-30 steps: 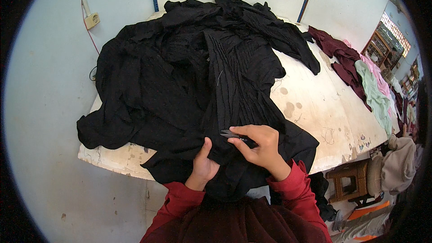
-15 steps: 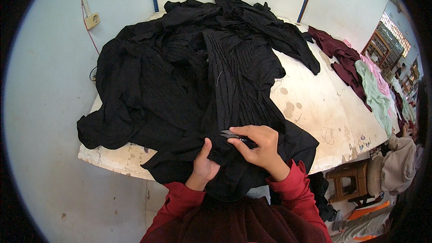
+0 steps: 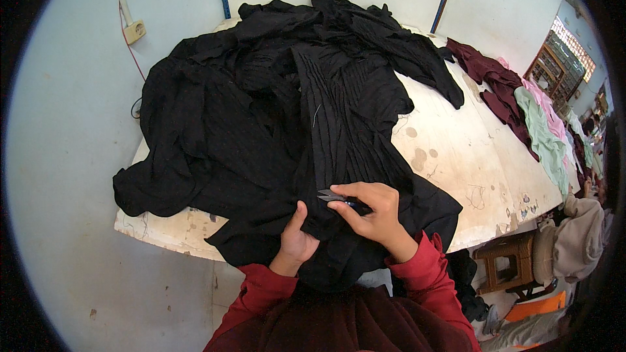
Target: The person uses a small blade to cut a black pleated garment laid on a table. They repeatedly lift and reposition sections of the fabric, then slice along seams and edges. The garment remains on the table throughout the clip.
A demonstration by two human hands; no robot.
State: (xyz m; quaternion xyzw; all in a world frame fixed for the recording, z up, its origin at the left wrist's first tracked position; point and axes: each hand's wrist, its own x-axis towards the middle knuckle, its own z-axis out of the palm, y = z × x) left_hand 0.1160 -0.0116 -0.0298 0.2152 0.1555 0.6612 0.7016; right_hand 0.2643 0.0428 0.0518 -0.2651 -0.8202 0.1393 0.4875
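A large heap of black pleated cloth [image 3: 225,117] covers most of the table, its near edge hanging over toward me. My right hand [image 3: 377,212] is closed round a pair of thread snips [image 3: 326,196], thumb and forefinger on either side of them. Their dark pointed blades face left, just over the pleats, a little apart at the tips. Close by on the left, my left hand [image 3: 298,242] grips the near part of the cloth. Its thumb lies on top while the fingers are hidden under the fabric. A pale loose thread [image 3: 317,115] lies on the pleats farther up.
The pale table [image 3: 450,150] has stains and thread scraps on its right side. Maroon, pink and mint green cloths [image 3: 541,133] lie along its far right edge. A brown stool [image 3: 505,261] stands at the lower right. A white wall with a socket [image 3: 134,31] is at left.
My right hand has shifted slightly left with the snips. My left hand and the black cloth look almost the same.
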